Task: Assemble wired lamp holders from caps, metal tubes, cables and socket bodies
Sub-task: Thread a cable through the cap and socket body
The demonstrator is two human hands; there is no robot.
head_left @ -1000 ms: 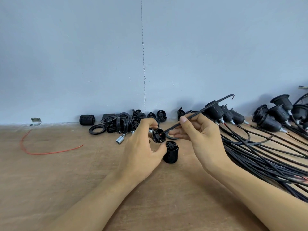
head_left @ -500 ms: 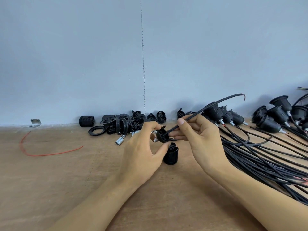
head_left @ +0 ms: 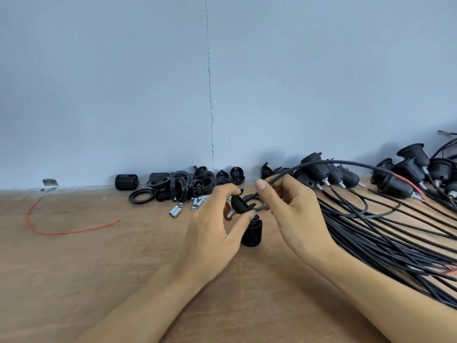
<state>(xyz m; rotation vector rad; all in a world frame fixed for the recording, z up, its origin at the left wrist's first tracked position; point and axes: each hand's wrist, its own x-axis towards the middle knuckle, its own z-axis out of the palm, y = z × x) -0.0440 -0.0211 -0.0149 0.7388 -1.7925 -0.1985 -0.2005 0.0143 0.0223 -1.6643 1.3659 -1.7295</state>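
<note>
Head view: left hand pinches the cap, tilted open-side toward the right hand, which pinches the cable, apparently for threading. Socket body stands upright just below, likely staged for joining.

Black cap with metal tube, tilted above upright socket body, black cable entering it

My wooden bench carries a loose red wire at 9 o'clock, heaped black caps at 12 with metal tubes just beside them, one upright socket body at centre, black cables at 3, wired holders at 2.
</note>
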